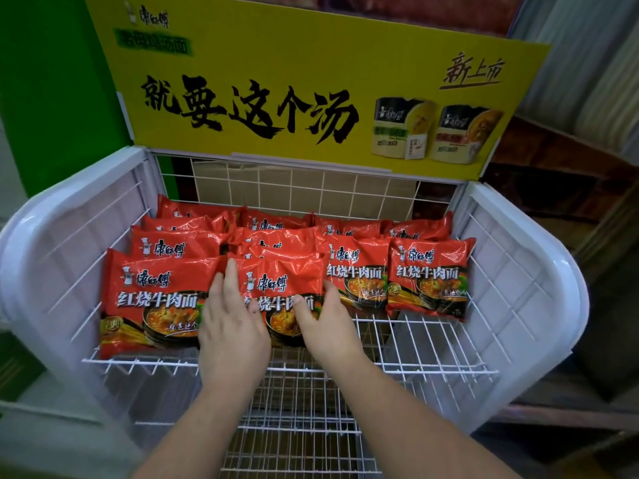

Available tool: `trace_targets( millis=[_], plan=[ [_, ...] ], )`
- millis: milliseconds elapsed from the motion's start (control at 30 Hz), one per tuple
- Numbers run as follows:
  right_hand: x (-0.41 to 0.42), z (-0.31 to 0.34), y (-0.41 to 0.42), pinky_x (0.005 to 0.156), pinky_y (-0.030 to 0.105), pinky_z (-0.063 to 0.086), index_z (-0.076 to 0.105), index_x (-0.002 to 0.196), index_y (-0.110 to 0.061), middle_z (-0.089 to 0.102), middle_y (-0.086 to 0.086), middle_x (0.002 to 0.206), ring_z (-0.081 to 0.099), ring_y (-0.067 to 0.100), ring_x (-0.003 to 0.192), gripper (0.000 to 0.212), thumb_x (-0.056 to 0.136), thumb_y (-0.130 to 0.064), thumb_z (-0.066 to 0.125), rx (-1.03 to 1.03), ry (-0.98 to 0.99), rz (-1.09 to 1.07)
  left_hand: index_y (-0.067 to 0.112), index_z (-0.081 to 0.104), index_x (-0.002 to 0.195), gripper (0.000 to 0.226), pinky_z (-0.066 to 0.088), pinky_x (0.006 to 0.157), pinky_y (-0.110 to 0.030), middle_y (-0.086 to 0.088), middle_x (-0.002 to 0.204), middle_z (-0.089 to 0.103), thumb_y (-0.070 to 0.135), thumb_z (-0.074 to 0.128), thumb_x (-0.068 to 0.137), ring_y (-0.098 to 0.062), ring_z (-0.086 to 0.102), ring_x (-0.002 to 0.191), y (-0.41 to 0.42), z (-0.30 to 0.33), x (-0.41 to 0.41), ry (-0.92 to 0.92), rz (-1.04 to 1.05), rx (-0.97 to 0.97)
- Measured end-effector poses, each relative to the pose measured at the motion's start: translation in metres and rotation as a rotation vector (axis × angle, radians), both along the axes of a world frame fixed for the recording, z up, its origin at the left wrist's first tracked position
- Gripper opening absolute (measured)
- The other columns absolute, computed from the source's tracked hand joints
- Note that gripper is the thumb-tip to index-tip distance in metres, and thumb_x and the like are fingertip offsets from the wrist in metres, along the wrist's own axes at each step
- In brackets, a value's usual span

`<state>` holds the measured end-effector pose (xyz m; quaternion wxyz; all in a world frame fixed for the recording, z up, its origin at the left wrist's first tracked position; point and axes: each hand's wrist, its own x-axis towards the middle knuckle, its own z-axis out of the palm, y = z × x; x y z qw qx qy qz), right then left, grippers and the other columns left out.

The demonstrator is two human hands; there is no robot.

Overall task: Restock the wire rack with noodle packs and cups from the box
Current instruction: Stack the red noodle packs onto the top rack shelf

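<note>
Several red noodle packs lie in overlapping rows on the top shelf of the white wire rack [449, 344]. The front middle pack [283, 281] sits between my two hands. My left hand [231, 326] rests flat on its left edge, fingers straight, partly over the front left pack [152, 299]. My right hand [325, 323] presses with straight fingers on its right lower part, beside another pack [359, 271]. A further pack [428, 274] lies at the front right. The box and any cups are out of view.
A yellow advertising board [311, 84] stands behind the shelf. White plastic side panels [41, 243] curve around the rack. A lower wire shelf [297, 426] shows beneath my forearms. A green wall stands at the left, dark furniture at the right.
</note>
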<state>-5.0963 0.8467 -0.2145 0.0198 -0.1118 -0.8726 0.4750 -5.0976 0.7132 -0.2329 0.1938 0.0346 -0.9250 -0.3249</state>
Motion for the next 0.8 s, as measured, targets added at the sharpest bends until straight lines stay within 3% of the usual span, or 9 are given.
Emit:
trace_targets(
  millis=[100, 267, 533, 700, 800],
  plan=[
    [-0.003, -0.002, 0.000, 0.090, 0.029, 0.043, 0.033, 0.143, -0.030, 0.055, -0.008, 0.128, 0.055, 0.015, 0.117, 0.051, 0.099, -0.053, 0.041, -0.001, -0.039, 0.007, 0.024, 0.021, 0.152, 0.058, 0.037, 0.107, -0.055, -0.015, 0.151, 0.034, 0.030, 0.045, 0.100, -0.035, 0.035, 0.137, 0.001, 0.000, 0.000, -0.026, 0.060, -0.034],
    [-0.010, -0.010, -0.002, 0.097, 0.036, 0.047, 0.039, 0.137, -0.036, 0.057, -0.010, 0.130, 0.055, 0.017, 0.120, 0.046, 0.096, -0.058, 0.043, 0.026, -0.038, 0.023, 0.018, 0.044, 0.142, 0.044, 0.040, 0.102, -0.052, -0.016, 0.142, 0.041, 0.027, 0.049, 0.098, -0.034, 0.040, 0.130, 0.003, -0.001, -0.004, -0.058, 0.081, -0.098],
    [-0.008, -0.015, -0.009, 0.097, 0.041, 0.049, 0.044, 0.134, -0.030, 0.053, -0.003, 0.129, 0.054, 0.020, 0.118, 0.051, 0.095, -0.063, 0.038, 0.275, 0.061, -0.005, 0.019, 0.050, 0.142, 0.047, 0.038, 0.099, -0.052, -0.014, 0.128, 0.045, 0.022, 0.055, 0.096, -0.032, 0.042, 0.120, 0.002, -0.001, -0.005, -0.004, 0.128, -0.138],
    [-0.007, -0.014, -0.009, 0.102, 0.048, 0.047, 0.029, 0.149, -0.028, 0.047, -0.002, 0.141, 0.050, 0.021, 0.127, 0.077, 0.087, -0.072, 0.042, 0.254, 0.060, -0.050, 0.021, 0.047, 0.142, 0.057, 0.036, 0.100, -0.048, -0.012, 0.123, 0.045, 0.008, 0.060, 0.088, -0.030, 0.041, 0.116, 0.003, 0.003, 0.002, 0.054, 0.129, -0.071],
    [-0.002, -0.006, -0.003, 0.106, 0.049, 0.043, 0.022, 0.153, -0.026, 0.043, 0.001, 0.146, 0.046, 0.024, 0.133, 0.083, 0.087, -0.075, 0.038, 0.223, 0.051, -0.042, 0.020, 0.053, 0.134, 0.051, 0.035, 0.102, -0.048, -0.013, 0.125, 0.044, 0.004, 0.059, 0.086, -0.032, 0.040, 0.119, 0.002, 0.004, 0.006, 0.111, 0.102, -0.052]
  ],
)
